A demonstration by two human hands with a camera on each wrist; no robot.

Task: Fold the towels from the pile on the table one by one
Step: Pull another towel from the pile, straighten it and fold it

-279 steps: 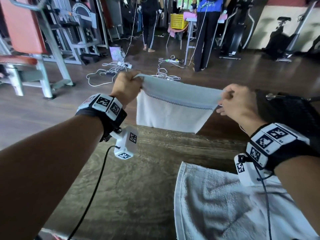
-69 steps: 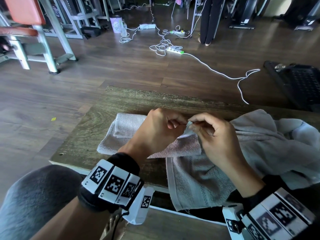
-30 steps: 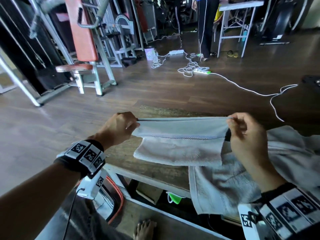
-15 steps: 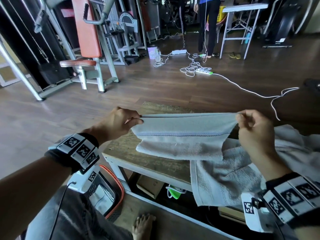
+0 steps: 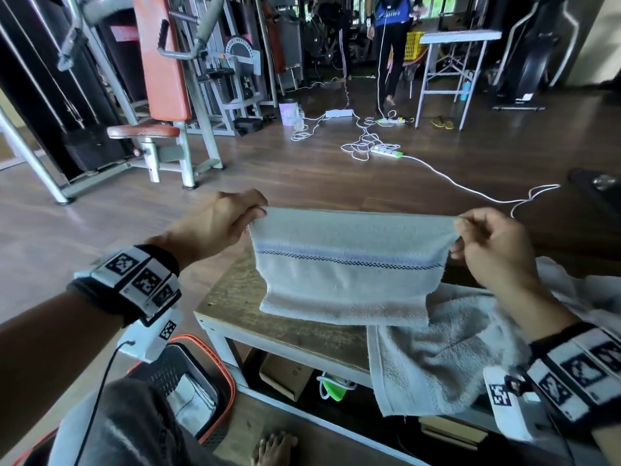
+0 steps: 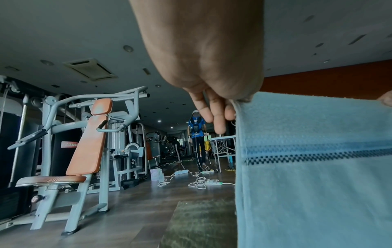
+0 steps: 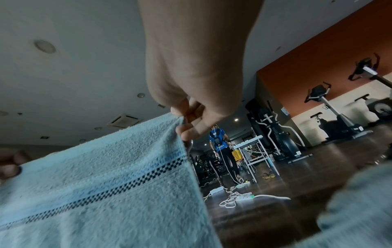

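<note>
A pale grey towel (image 5: 346, 264) with a dark checked stripe hangs folded and stretched between both hands above the wooden table (image 5: 235, 297). My left hand (image 5: 221, 223) pinches its upper left corner (image 6: 239, 102); my right hand (image 5: 487, 240) pinches the upper right corner (image 7: 180, 120). The towel's lower edge touches or hangs just over the tabletop. Another grey towel (image 5: 437, 358) lies spread on the table below my right hand, drooping over the near edge, with more crumpled towels (image 5: 578, 290) behind it at the right.
A black basket with an orange rim (image 5: 188, 381) holding a folded towel stands on the floor left of the table. Boxes sit under the table. A gym machine (image 5: 161, 95) stands far left, cables and a power strip (image 5: 383, 149) lie on the floor, and people stand far back.
Over the last second both hands raised the towel slightly and drew it tauter and wider. Earlier they were pinching its corners together low over the table.
</note>
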